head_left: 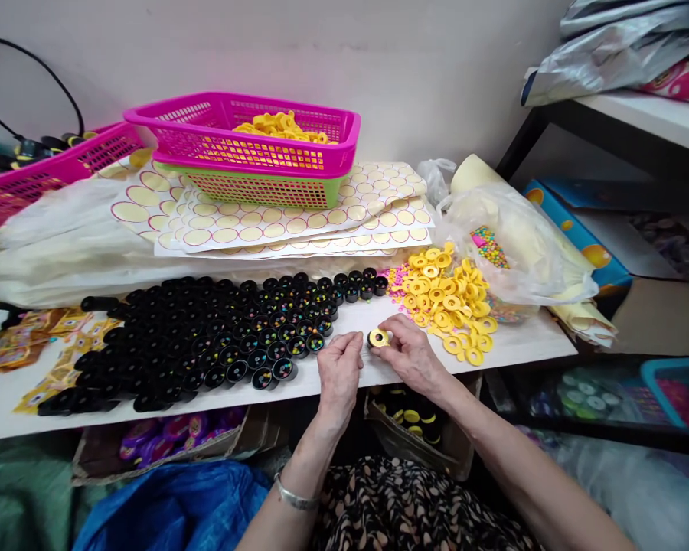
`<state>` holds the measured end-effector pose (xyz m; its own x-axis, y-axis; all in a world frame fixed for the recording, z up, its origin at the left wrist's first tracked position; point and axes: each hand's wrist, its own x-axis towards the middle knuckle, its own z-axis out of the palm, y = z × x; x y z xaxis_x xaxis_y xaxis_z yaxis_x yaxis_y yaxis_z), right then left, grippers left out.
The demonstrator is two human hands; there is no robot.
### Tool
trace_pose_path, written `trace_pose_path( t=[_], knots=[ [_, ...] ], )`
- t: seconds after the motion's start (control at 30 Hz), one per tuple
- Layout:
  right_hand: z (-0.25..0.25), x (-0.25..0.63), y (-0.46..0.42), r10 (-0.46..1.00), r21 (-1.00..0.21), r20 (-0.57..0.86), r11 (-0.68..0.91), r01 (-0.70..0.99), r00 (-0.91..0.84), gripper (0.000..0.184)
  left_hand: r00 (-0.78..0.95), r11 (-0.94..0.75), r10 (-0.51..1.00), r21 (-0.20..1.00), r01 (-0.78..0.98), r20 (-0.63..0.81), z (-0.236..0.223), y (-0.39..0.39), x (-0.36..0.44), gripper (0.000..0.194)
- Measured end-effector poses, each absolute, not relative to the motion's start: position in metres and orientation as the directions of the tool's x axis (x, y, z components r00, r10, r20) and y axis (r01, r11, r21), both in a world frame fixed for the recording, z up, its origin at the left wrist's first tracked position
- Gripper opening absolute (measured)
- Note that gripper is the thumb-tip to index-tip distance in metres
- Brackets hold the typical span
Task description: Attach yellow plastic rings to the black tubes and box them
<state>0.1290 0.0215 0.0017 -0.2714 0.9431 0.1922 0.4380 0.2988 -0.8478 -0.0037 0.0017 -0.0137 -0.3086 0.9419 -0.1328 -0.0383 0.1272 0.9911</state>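
Note:
My right hand [410, 352] grips a small black cup with a yellow ring cap [378, 337] on it, between thumb and fingers, just above the white table. Beside it on the left, my left hand [341, 367] is closed, thumb pressed to the curled fingers; whatever it may hold is hidden. Rows of open black cups [256, 360] stand left of my hands, many with coloured beads inside. To the right lies a heap of yellow ring caps [445, 295], with pink and yellow beads [398, 280] at its left side.
A pink basket [253, 157] of yellow caps sits in a green basket [264, 187] on sticker sheets [298, 226] at the back. A plastic bag [517, 237] holds coloured beads. Below the table edge is a cardboard box [459, 459] containing capped black cups.

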Motion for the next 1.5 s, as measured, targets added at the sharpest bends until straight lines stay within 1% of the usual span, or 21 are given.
trace_pose_path(
  t=[0.13, 0.23, 0.3, 0.37, 0.4, 0.47, 0.53, 0.57, 0.7, 0.77, 0.87, 0.93, 1.0, 1.1, 1.17, 1.23, 1.33, 1.43, 1.5],
  knots=[
    [-0.003, 0.127, 0.026, 0.938, -0.816, 0.172, 0.307, 0.490, -0.302, 0.018, -0.273, 0.129, 0.956, 0.989, 0.071, -0.105, -0.022, 0.008, -0.002, 0.037],
    [-0.003, 0.125, 0.027, 0.942, -0.823, 0.158, 0.291, 0.487, -0.296, 0.018, -0.248, 0.121, 0.965, 0.986, 0.116, -0.089, -0.026, 0.015, 0.000, 0.035],
    [-0.002, 0.125, 0.028, 0.951, -0.857, 0.143, 0.258, 0.447, -0.275, 0.019, -0.240, 0.118, 0.967, 0.982, 0.150, -0.080, -0.028, 0.018, 0.002, 0.032],
    [-0.003, 0.125, 0.028, 0.965, -0.914, 0.102, 0.186, 0.361, -0.241, 0.021, -0.234, 0.114, 0.969, 0.979, 0.169, -0.072, -0.029, 0.019, 0.002, 0.030],
    [-0.004, 0.124, 0.027, 0.972, -0.947, 0.058, 0.126, 0.296, -0.228, 0.022, -0.234, 0.110, 0.970, 0.979, 0.173, -0.068, -0.029, 0.019, 0.002, 0.030],
    [-0.009, 0.122, 0.027, 0.977, -0.990, -0.069, -0.043, 0.131, -0.203, 0.024, -0.236, 0.108, 0.970, 0.978, 0.178, -0.064, -0.028, 0.018, 0.002, 0.029],
    [-0.014, 0.118, 0.027, 0.966, -0.979, -0.197, -0.204, -0.028, -0.165, 0.027, -0.239, 0.114, 0.969, 0.977, 0.181, -0.068, -0.027, 0.018, 0.003, 0.029],
    [-0.016, 0.115, 0.027, 0.960, -0.962, -0.244, -0.257, -0.087, -0.137, 0.030, -0.241, 0.120, 0.968, 0.977, 0.178, -0.075, -0.027, 0.017, 0.003, 0.030],
    [-0.019, 0.107, 0.027, 0.942, -0.920, -0.327, -0.335, -0.205, -0.074, 0.029, -0.257, 0.156, 0.959, 0.981, 0.114, -0.123, -0.025, 0.018, 0.008, 0.027],
    [-0.018, 0.105, 0.027, 0.932, -0.897, -0.357, -0.361, -0.254, -0.067, 0.026, -0.282, 0.196, 0.942, 0.980, 0.030, -0.179, -0.021, 0.018, 0.013, 0.026],
    [-0.015, 0.105, 0.028, 0.911, -0.858, -0.407, -0.407, -0.314, -0.069, 0.022, -0.305, 0.254, 0.908, 0.957, -0.143, -0.287, -0.011, 0.020, 0.019, 0.027],
    [-0.014, 0.106, 0.029, 0.902, -0.844, -0.425, -0.425, -0.327, -0.077, 0.021, -0.289, 0.248, 0.909, 0.946, -0.208, -0.302, -0.008, 0.023, 0.020, 0.028],
    [-0.015, 0.106, 0.031, 0.906, -0.850, -0.415, -0.417, -0.322, -0.077, 0.021, -0.242, 0.245, 0.922, 0.940, -0.238, -0.302, -0.011, 0.026, 0.016, 0.028],
    [-0.020, 0.105, 0.031, 0.917, -0.866, -0.392, -0.397, -0.303, -0.078, 0.022, -0.146, 0.312, 0.922, 0.913, -0.264, -0.357, -0.021, 0.029, 0.008, 0.027],
    [-0.021, 0.105, 0.032, 0.918, -0.873, -0.388, -0.396, -0.284, -0.086, 0.025, -0.112, 0.340, 0.919, 0.903, -0.262, -0.378, -0.025, 0.030, 0.004, 0.030],
    [-0.020, 0.104, 0.033, 0.920, -0.885, -0.382, -0.392, -0.252, -0.089, 0.028, -0.099, 0.332, 0.926, 0.912, -0.242, -0.364, -0.026, 0.029, 0.003, 0.034],
    [-0.016, 0.106, 0.035, 0.922, -0.901, -0.378, -0.386, -0.195, -0.079, 0.031, -0.084, 0.276, 0.951, 0.939, -0.205, -0.297, -0.025, 0.024, 0.002, 0.038],
    [-0.015, 0.108, 0.037, 0.927, -0.919, -0.369, -0.375, -0.122, -0.071, 0.029, -0.038, 0.232, 0.969, 0.957, -0.174, -0.242, -0.025, 0.020, 0.001, 0.039],
    [-0.015, 0.108, 0.037, 0.931, -0.926, -0.358, -0.364, -0.096, -0.069, 0.027, -0.030, 0.232, 0.970, 0.959, -0.164, -0.240, -0.025, 0.020, 0.000, 0.041]
  ],
)
